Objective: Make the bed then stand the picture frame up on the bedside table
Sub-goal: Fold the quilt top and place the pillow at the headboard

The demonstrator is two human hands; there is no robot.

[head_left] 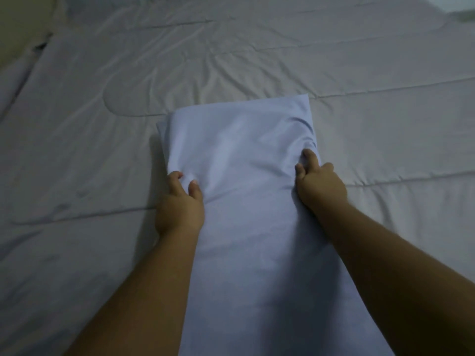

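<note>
One view only, head camera, looking down along both forearms. Both hands are on a pale blue pillow (241, 150) lying on the bed's grey quilt (102, 129), which is spread fairly flat with shallow creases. Left hand (180, 204) grips the pillow's left long edge: fingers (176, 177) curled into the cover, thumb digging in from on top, cloth bunched between them. Right hand (320, 185) does the same on the right long edge, fingers (307, 156) hooked into the fabric, puckers radiating from the grip. Neither hand is open, and each holds a pinch of pillow and nothing else. Key relation: the pillow's long axis runs straight away from the person. Its near end is off the bottom of frame between the forearms, and its far end sits square-on around mid-frame. The hands sit on opposite sides, roughly level, with the right reaching slightly farther up. Neither is clearly nearer, so this reads as a two-handed move. My guess: the quilt is mostly sorted and pillow placement is in progress. It should end at the head of the bed, but I can't tell which way that is. Beige patch (18, 27) at top left, can't identify it. Picture frame and bedside table aren't in view, so I can't judge that step.
</note>
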